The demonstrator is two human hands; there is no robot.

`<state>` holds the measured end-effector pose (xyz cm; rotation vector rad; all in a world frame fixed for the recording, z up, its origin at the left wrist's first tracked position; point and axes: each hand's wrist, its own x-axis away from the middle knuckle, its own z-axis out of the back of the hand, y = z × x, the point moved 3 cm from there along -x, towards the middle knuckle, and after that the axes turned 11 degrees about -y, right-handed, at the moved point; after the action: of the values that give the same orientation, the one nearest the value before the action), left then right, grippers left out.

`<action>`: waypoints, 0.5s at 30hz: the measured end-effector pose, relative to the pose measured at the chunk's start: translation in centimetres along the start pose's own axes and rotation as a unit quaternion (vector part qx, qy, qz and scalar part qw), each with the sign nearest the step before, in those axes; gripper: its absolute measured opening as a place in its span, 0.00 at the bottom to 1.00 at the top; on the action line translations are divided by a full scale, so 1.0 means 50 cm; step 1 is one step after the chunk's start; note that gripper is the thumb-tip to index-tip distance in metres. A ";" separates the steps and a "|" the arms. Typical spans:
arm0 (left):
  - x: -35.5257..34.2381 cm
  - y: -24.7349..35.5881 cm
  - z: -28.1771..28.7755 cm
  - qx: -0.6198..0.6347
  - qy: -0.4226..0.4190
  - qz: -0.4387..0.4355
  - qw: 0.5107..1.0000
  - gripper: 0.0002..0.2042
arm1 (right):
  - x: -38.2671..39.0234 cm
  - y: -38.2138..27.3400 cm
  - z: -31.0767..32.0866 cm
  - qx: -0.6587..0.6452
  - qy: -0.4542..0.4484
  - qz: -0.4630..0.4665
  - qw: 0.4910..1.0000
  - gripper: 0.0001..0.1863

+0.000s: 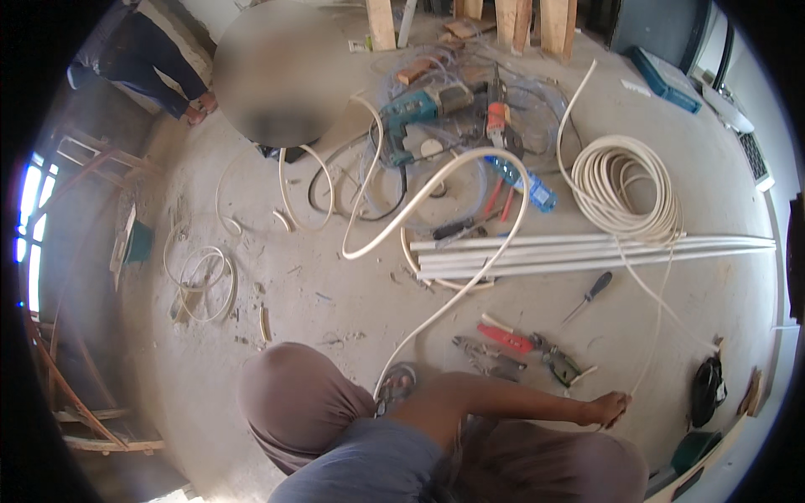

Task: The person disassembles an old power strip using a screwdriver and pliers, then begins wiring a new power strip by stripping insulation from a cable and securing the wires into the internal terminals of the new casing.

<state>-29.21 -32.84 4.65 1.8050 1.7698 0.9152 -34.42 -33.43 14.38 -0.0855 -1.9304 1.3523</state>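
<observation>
My left forearm crosses from the lower middle to the right, above my knees. At its end my left hand (610, 409) is closed around a thin cream cable (651, 335), which runs up toward a large coil of cream cable (625, 189) on the floor. My right hand is out of the picture. Beyond my forearm lie a red-handled tool (506, 338), grey pliers (489, 359) and dark-handled pliers (557, 360). A screwdriver (590, 295) rests farther up. Another length of cream cable (457, 303) loops across the floor and passes down beside my foot (397, 384).
Long white strips (587, 258) lie below the coil. Farther off are a teal power drill (419, 109), a red-and-grey power tool (496, 117), a blue bottle (537, 191) and tangled hoses. Wooden posts (558, 29) stand behind. Another person's legs (159, 67) show upper left. A black bag-like item (708, 390) lies right.
</observation>
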 end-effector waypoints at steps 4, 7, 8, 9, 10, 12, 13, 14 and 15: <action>0.177 0.025 -0.021 -0.169 -0.148 0.030 0.974 0.22 | -0.118 -0.069 -0.020 -0.140 0.025 -0.051 0.989 0.24; 0.329 0.061 0.109 -0.322 -0.192 0.139 0.917 0.24 | -0.247 -0.094 0.056 -0.152 -0.141 0.026 0.978 0.20; 0.405 0.080 0.180 -0.359 -0.186 0.184 0.896 0.25 | -0.265 -0.089 0.079 -0.175 -0.143 0.053 0.973 0.18; 0.496 0.098 0.247 -0.389 -0.174 0.233 0.874 0.26 | -0.274 -0.096 0.079 -0.197 -0.139 0.082 0.967 0.17; 0.579 0.117 0.309 -0.414 -0.168 0.274 0.852 0.27 | -0.258 -0.126 0.096 -0.206 -0.124 0.122 0.963 0.16; 0.760 0.140 0.417 -0.441 -0.137 0.359 0.811 0.30 | -0.199 -0.168 0.141 -0.223 -0.089 0.206 0.949 0.14; 0.871 0.141 0.455 -0.448 -0.111 0.384 0.800 0.32 | -0.169 -0.195 0.152 -0.234 -0.075 0.245 0.938 0.13; 0.974 0.196 0.427 -0.414 -0.026 0.553 0.722 0.34 | -0.115 -0.228 0.116 -0.227 -0.084 0.281 0.929 0.12; 1.089 0.175 0.411 -0.521 -0.031 0.428 0.738 0.36 | -0.085 -0.237 0.089 -0.204 -0.081 0.295 0.930 0.12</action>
<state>-10.67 23.02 4.95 1.6590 0.0337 1.6677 -29.97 -43.99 21.20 -0.8391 -2.4193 1.3176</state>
